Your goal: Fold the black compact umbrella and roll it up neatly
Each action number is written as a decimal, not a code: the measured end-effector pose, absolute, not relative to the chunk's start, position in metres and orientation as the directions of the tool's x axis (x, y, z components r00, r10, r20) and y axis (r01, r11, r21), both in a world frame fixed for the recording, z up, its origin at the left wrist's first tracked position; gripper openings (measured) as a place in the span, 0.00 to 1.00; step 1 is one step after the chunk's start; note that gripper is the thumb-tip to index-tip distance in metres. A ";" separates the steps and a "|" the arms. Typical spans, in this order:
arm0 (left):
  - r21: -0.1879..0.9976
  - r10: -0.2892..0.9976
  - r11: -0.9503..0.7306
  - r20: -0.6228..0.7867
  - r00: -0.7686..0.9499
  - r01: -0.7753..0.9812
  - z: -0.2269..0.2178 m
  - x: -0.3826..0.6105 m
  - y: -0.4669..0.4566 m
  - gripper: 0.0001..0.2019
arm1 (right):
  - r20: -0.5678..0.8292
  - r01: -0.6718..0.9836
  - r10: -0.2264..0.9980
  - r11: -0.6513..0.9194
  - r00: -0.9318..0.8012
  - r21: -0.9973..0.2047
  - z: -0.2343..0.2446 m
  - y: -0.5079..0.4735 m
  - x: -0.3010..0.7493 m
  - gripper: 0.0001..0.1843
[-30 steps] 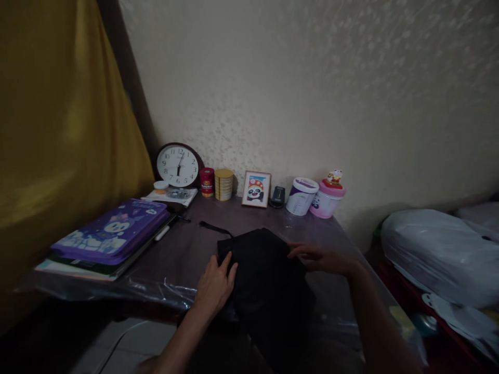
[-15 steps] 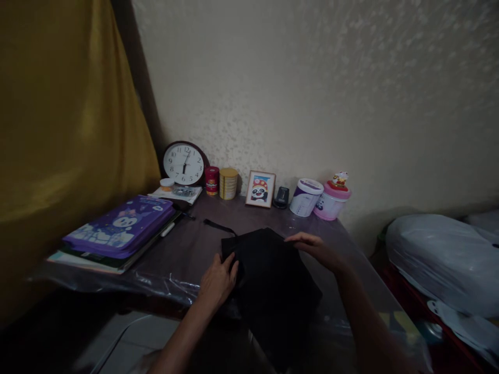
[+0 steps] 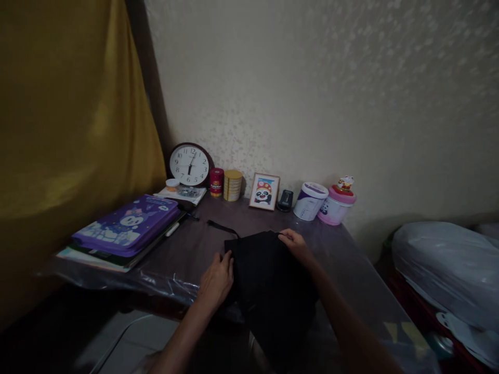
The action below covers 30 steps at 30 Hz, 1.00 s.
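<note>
A black cloth garment (image 3: 268,280) lies spread on a dark table (image 3: 187,244) covered with clear plastic, and part of it hangs over the near edge. My left hand (image 3: 216,280) rests on its left edge, fingers bent down onto the fabric. At the far top edge, my right hand (image 3: 294,243) curls its fingers over the cloth. A thin black strap (image 3: 220,227) trails from the garment toward the back left.
Along the wall stand a round clock (image 3: 190,164), a red tin (image 3: 216,182), a gold tin (image 3: 233,185), a framed panda picture (image 3: 264,191), a white tub (image 3: 310,201) and a pink jar (image 3: 336,204). A purple case (image 3: 128,225) lies on books at left. A yellow curtain (image 3: 66,130) hangs left; plastic bags (image 3: 448,270) sit at right.
My right hand has moved left and away from me, from the garment's right side to its far top edge. The left hand has stayed on the left edge. The camera turned slightly.
</note>
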<state>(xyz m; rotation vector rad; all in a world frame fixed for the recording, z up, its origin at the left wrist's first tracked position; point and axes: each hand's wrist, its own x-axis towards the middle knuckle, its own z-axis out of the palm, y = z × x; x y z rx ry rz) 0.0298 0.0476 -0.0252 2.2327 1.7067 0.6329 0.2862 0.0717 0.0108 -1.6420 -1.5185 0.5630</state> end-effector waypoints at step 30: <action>0.317 0.922 -0.362 0.261 0.287 0.877 -0.026 0.055 0.014 0.20 | 0.482 0.862 0.868 0.331 -0.119 -0.384 0.020 0.053 0.269 0.05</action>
